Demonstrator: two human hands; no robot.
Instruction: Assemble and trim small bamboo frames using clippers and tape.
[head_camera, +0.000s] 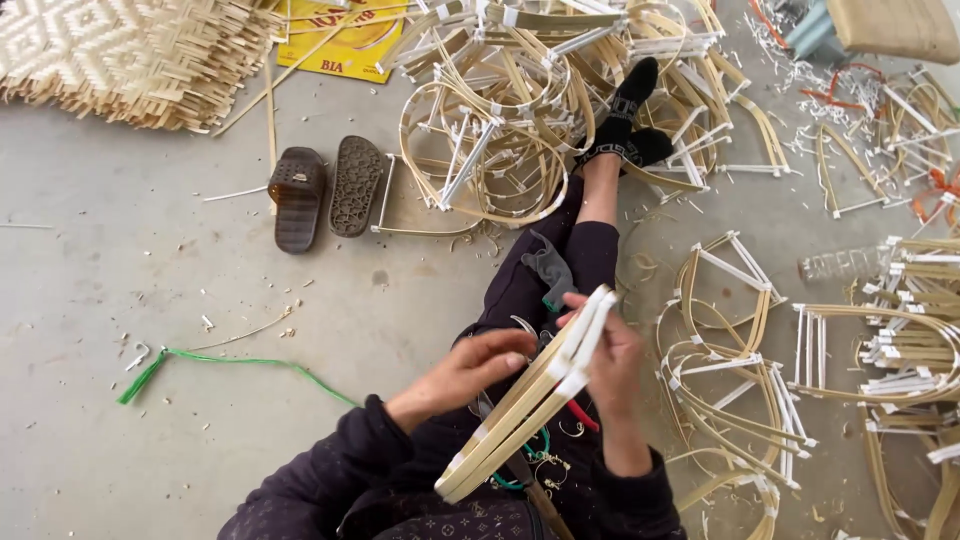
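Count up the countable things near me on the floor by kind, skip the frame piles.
Sandals: 2
Green cord: 1
Woven mat: 1
Yellow printed sheet: 1
Bamboo frame bundle in hands: 1
Total: 6

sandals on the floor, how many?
2. Both lie side by side on the concrete floor, left of the person's legs: a brown sandal right way up, and beside it a second sandal flipped sole-up. More could be hidden under the bamboo frame pile.
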